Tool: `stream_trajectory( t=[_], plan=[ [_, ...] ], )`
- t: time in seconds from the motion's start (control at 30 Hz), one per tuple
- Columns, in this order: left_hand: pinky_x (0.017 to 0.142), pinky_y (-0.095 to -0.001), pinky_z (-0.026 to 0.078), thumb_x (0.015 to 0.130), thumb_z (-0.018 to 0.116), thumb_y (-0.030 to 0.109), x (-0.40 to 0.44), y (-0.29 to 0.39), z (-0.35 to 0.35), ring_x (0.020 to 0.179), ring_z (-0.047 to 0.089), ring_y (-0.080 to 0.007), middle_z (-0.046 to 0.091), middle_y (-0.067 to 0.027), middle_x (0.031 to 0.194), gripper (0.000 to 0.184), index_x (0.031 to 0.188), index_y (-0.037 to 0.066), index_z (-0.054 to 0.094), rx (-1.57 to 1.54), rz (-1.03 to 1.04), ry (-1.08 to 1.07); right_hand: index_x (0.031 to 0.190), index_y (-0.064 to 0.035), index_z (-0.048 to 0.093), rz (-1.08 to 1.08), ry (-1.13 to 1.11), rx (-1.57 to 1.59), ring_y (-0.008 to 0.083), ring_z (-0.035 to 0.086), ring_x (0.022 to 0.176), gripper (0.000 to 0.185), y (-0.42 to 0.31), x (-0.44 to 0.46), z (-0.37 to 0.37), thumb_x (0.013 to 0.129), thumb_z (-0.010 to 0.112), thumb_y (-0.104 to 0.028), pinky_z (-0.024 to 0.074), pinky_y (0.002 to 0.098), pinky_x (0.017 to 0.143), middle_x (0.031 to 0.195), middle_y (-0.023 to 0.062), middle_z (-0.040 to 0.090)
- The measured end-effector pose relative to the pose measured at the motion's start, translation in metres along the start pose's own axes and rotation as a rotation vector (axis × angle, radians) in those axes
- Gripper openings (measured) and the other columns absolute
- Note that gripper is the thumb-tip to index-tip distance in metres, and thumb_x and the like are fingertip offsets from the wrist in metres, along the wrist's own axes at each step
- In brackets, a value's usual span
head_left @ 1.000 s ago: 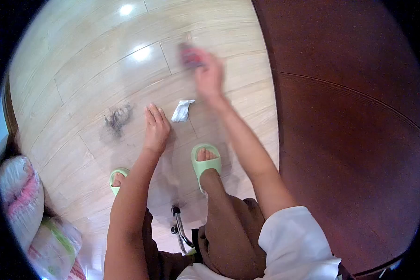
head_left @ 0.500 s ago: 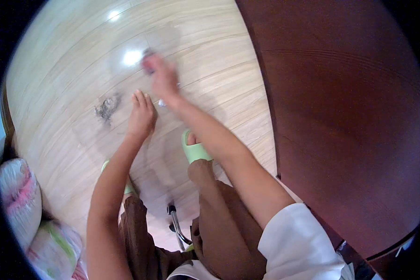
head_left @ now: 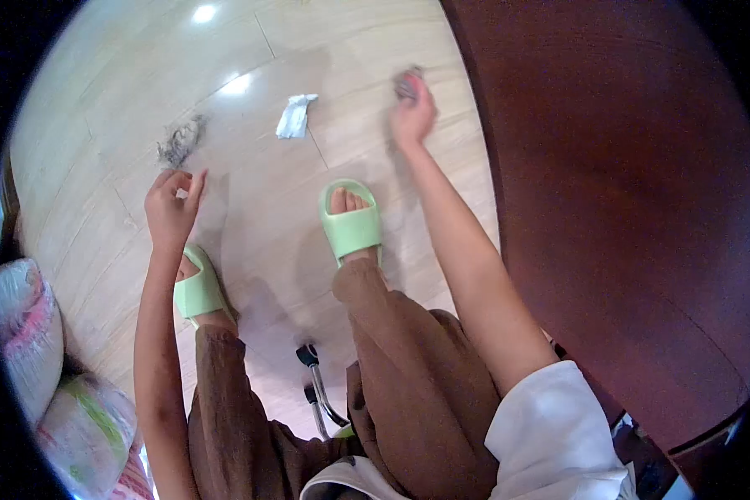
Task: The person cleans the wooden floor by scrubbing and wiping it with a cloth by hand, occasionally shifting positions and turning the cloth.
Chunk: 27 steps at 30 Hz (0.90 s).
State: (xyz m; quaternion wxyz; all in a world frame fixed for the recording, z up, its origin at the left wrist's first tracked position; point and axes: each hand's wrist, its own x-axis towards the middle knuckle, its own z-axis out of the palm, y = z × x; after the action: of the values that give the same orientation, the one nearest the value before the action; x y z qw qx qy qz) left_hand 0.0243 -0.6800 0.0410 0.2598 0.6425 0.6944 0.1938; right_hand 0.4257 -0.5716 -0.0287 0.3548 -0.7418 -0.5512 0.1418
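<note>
My left hand (head_left: 173, 204) is just below a grey, wispy clump of hair or fluff (head_left: 181, 142) on the floor. Its fingers are bent, and the thumb stands apart from them with nothing visible between. Off to the right, my right hand (head_left: 415, 121) is closed around a small red and dark object (head_left: 408, 85), too blurred to name. A crumpled white tissue (head_left: 294, 117) lies on the floor between the two hands, touched by neither.
Light wood-look floor (head_left: 258, 175) spreads below me. My feet wear green slides (head_left: 354, 229). A dark red-brown tabletop (head_left: 608, 208) fills the right side. Stuffed plastic bags (head_left: 87, 433) sit at lower left, and a chair leg with a caster (head_left: 308, 357) shows between my legs.
My right hand has swung right with the red and dark object, away from the middle. My left hand has moved left and down, below the clump. The white tissue now shows fully.
</note>
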Motion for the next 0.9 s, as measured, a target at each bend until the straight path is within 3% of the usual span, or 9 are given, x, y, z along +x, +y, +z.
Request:
stream_trajectory(
  t=[0.07,0.1,0.2,0.23,0.4,0.5,0.67,0.73,0.9],
  plan=[
    [0.073,-0.0387,0.053,0.088,0.066,0.005,-0.008,0.004,0.008,0.083,0.066,-0.0333,0.068,-0.0151,0.098,0.01,0.097,0.002,0.067,-0.023,-0.054,-0.041,0.117,-0.0043,0.064,-0.057,-0.078,-0.088,0.0298,0.065,0.104,0.043,-0.036,-0.027,0.028,0.078,0.048,0.006,0.0491,0.0408,0.094,0.109,0.0164,0.068],
    [0.077,-0.0395,0.052,0.089,0.063,0.002,-0.009,0.004,0.015,0.088,0.066,-0.0344,0.067,-0.0165,0.104,0.015,0.104,0.002,0.066,-0.055,-0.035,-0.045,0.113,-0.0053,0.065,-0.161,-0.105,0.19,0.0309,0.065,0.1,0.041,-0.051,-0.047,0.049,0.077,0.048,0.007,0.0499,0.0428,0.09,0.109,0.0157,0.068],
    [0.089,-0.0418,0.049,0.09,0.052,-0.006,-0.016,0.005,0.02,0.105,0.061,-0.0374,0.061,-0.0193,0.12,0.034,0.122,0.005,0.06,-0.093,0.05,-0.049,0.111,-0.0079,0.065,-0.111,-0.553,0.253,0.0347,0.062,0.106,0.04,-0.12,-0.096,0.067,0.076,0.052,0.005,0.047,0.0423,0.094,0.109,0.0154,0.068],
    [0.094,-0.0425,0.048,0.09,0.049,-0.009,-0.017,0.004,0.022,0.111,0.059,-0.0384,0.058,-0.02,0.126,0.04,0.127,0.005,0.057,-0.099,0.091,-0.053,0.113,-0.0064,0.065,-0.28,-0.411,0.283,0.0366,0.061,0.104,0.041,-0.119,-0.113,0.08,0.075,0.052,0.004,0.0455,0.0446,0.095,0.11,0.0168,0.068],
    [0.098,-0.043,0.045,0.087,0.044,-0.014,-0.035,-0.005,0.01,0.118,0.055,-0.0389,0.056,-0.0193,0.13,0.047,0.129,0.006,0.056,-0.092,0.108,-0.087,0.118,-0.004,0.063,-0.037,-0.4,0.475,0.0317,0.062,0.109,0.044,-0.087,-0.104,0.012,0.077,0.053,0.007,0.0495,0.0397,0.096,0.121,0.0147,0.064],
    [0.097,-0.0405,0.047,0.085,0.043,-0.016,-0.05,-0.012,0.004,0.116,0.057,-0.037,0.057,-0.0186,0.128,0.05,0.128,0.006,0.057,-0.074,0.138,-0.057,0.115,0.0018,0.064,-0.096,-0.012,0.157,0.0289,0.065,0.104,0.041,-0.008,-0.102,-0.064,0.077,0.05,0.005,0.0489,0.0401,0.096,0.107,0.0161,0.069],
    [0.092,-0.0345,0.048,0.081,0.04,-0.019,-0.069,-0.033,-0.006,0.11,0.061,-0.0314,0.06,-0.0165,0.125,0.054,0.125,0.006,0.059,-0.152,0.08,-0.029,0.115,-0.0012,0.063,0.321,0.249,-0.004,0.0325,0.064,0.105,0.042,0.151,-0.142,-0.111,0.075,0.052,0.004,0.0492,0.0404,0.096,0.111,0.0178,0.067],
    [0.091,-0.0334,0.048,0.081,0.04,-0.02,-0.075,-0.042,-0.009,0.108,0.062,-0.0284,0.061,-0.0156,0.123,0.053,0.123,0.005,0.06,-0.118,0.118,-0.001,0.113,-0.0025,0.064,0.178,0.252,-0.242,0.0332,0.062,0.104,0.043,0.1,-0.151,-0.101,0.073,0.052,0.005,0.0495,0.0408,0.094,0.11,0.0161,0.066],
    [0.09,-0.0336,0.049,0.081,0.04,-0.019,-0.085,-0.052,-0.016,0.109,0.063,-0.025,0.063,-0.0142,0.118,0.051,0.122,0.005,0.062,-0.195,0.027,0.002,0.1,-0.0064,0.059,-0.071,-0.052,-0.074,0.035,0.053,0.107,0.032,-0.012,-0.136,0.004,0.071,0.056,0.005,0.0445,0.0434,0.094,0.102,0.0159,0.059]
  ],
)
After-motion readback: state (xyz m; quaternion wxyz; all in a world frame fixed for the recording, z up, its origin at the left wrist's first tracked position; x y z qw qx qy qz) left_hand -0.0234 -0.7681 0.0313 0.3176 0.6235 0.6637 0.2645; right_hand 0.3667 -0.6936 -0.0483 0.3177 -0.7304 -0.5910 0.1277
